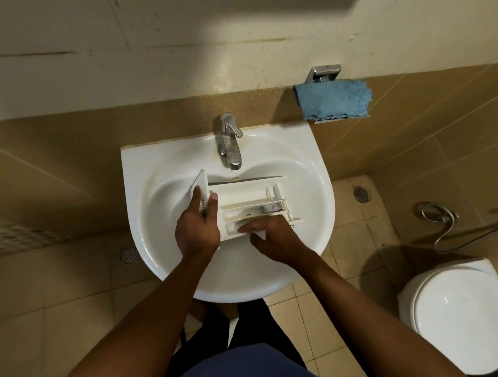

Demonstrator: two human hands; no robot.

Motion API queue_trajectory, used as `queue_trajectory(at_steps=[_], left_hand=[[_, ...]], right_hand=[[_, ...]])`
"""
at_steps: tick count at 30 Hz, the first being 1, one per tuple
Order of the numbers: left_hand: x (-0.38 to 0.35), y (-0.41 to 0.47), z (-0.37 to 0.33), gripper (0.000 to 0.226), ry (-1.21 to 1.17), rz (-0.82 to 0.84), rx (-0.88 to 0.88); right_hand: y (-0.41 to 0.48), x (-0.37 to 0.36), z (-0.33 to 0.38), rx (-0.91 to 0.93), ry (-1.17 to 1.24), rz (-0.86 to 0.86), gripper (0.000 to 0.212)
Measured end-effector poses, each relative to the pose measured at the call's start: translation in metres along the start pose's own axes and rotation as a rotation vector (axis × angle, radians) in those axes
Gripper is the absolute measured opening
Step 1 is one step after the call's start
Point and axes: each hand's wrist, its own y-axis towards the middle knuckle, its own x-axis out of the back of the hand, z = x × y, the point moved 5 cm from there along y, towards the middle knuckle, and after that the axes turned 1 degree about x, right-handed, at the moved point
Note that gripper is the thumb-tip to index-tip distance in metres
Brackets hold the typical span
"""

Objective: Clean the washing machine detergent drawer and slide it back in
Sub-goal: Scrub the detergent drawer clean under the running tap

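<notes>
The white detergent drawer (248, 198) lies across the bowl of the white sink (307, 161), its front panel at the left and its compartments facing up. My left hand (197, 223) grips the front panel, thumb on one side and fingers on the other. My right hand (269, 233) reaches into the nearest compartment with its fingers while the thumb hooks under the drawer's near wall. The chrome tap (230, 143) stands just behind the drawer. Whether water is running I cannot tell.
A blue cloth (334, 100) hangs on a metal holder on the wall at the right. A white toilet (459, 315) and a spray hose (439, 217) are at the lower right. Two floor drains lie beside the sink.
</notes>
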Motion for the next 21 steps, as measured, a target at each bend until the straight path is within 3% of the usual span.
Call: queue_trajectory(at_steps=[2,5,7,10,14,16,18,21], left_hand=[[-0.001,0.002,0.006,0.065,-0.053,0.006,0.026],[-0.001,0.003,0.011,0.068,-0.111,0.015,0.050],[-0.003,0.002,0.012,0.069,-0.142,0.018,0.061],[-0.006,0.003,0.014,0.072,-0.185,0.023,0.087],[-0.007,0.004,0.016,0.074,-0.202,0.038,0.108],[-0.008,0.004,0.016,0.074,-0.183,0.033,0.095],[-0.008,0.005,0.016,0.076,-0.158,0.025,0.077],[-0.008,0.005,0.017,0.074,-0.156,0.023,0.079]], right_hand=[[0.012,0.000,0.000,-0.210,0.334,-0.114,0.016],[0.051,-0.006,-0.003,-0.621,1.120,-0.310,0.021],[0.083,-0.012,-0.001,-0.717,1.429,-0.256,0.031],[0.119,-0.019,0.005,-0.752,1.694,-0.163,0.033],[0.140,-0.013,0.007,-0.750,1.754,-0.149,0.045],[0.137,-0.006,0.003,-0.745,1.724,-0.131,0.030],[0.119,0.002,0.002,-0.781,1.428,-0.067,0.025],[0.077,0.001,0.011,-0.779,0.975,0.049,0.035]])
